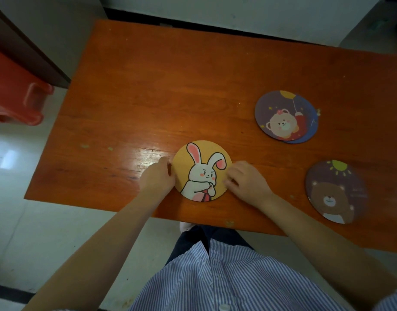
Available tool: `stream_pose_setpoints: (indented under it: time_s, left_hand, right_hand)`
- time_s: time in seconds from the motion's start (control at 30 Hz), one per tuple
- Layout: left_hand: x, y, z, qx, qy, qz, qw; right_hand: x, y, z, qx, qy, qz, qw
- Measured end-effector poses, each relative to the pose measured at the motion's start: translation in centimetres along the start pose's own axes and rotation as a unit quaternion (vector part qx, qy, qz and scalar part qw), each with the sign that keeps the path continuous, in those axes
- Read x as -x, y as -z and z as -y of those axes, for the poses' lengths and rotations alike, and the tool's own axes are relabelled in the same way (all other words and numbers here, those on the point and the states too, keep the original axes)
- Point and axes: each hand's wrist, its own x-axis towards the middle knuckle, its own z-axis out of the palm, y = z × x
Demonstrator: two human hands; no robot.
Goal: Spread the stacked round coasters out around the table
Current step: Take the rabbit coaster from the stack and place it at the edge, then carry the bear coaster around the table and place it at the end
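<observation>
A yellow round coaster with a white rabbit lies near the front edge of the orange wooden table. My left hand grips its left rim and my right hand touches its right rim, fingers curled. Farther right, a purple coaster with a pale bear and balloon rests on top of a blue coaster, offset so the blue one's right edge shows. A dark coaster with a brown bear and sun lies alone at the front right.
A red plastic stool stands on the floor left of the table. A dark cabinet side rises behind it. My striped shirt fills the bottom of the view.
</observation>
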Motion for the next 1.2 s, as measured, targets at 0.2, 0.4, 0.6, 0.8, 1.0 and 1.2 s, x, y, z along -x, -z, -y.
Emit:
stream_pose_setpoints:
  time_s: [0.2, 0.4, 0.6, 0.8, 1.0, 1.2]
  left_hand:
    - [-2.8, -1.6, -3.3, -0.016, -0.126, -0.039, 0.991]
    - [-3.5, -4.9, -2.5, -0.108, -0.131, 0.010, 0.985]
    - [-3.7, -5.1, -2.4, -0.117, -0.125, 0.020, 0.985]
    - [-3.5, -1.8, -3.3, 0.094, -0.073, -0.106, 0.987]
    - [-2.3, 0.3, -2.6, 0.524, 0.130, 0.081, 0.838]
    - [-2.0, -1.2, -3.5, 0.480, 0.158, 0.014, 0.863]
  right_hand:
    - [-5.3, 4.3, -6.5, 0.105, -0.184, -0.064, 0.975]
    - [-5.8, 5.2, -10.0, 0.140, -0.268, 0.000, 0.953]
    - [-5.8, 5.8, -10.6, 0.145, -0.220, 0.012, 0.964]
    - [-6.8, 6.2, -4.2, 0.024, -0.050, -0.167, 0.984]
    - [-5.4, 2.6, 1.6, -0.133, 0.098, -0.027, 0.986]
    - [-5.3, 1.9, -1.5, -0.150, -0.022, -0.011, 0.988]
